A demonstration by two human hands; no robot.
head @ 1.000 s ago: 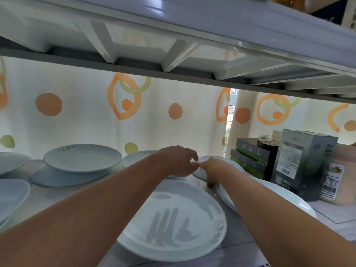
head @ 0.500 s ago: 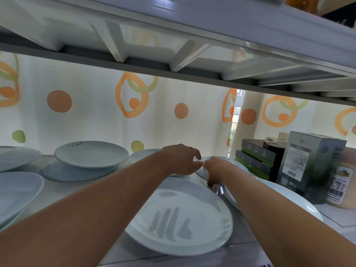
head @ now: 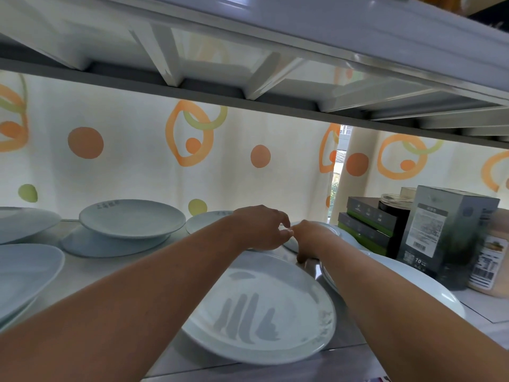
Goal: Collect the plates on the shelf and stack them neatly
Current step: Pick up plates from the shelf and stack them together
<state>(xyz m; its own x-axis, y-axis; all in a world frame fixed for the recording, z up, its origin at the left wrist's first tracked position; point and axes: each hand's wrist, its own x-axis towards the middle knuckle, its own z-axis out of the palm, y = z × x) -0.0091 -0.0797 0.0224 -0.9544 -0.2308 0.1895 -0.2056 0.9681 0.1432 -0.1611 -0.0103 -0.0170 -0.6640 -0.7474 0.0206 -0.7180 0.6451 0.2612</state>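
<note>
While the left hand (head: 261,227) and right hand (head: 308,238) meet with fingers curled, the small plate (head: 333,231) lies under the right one. Whether either hand pinches it cannot be told.

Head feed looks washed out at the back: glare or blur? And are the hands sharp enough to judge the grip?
Head view: the curtain is backlit, bright but not blurred; left hand and right hand are sharp, yet cover what they touch, so grip is unclear; upper shelf bows from the wide lens; box label is soft.
</note>
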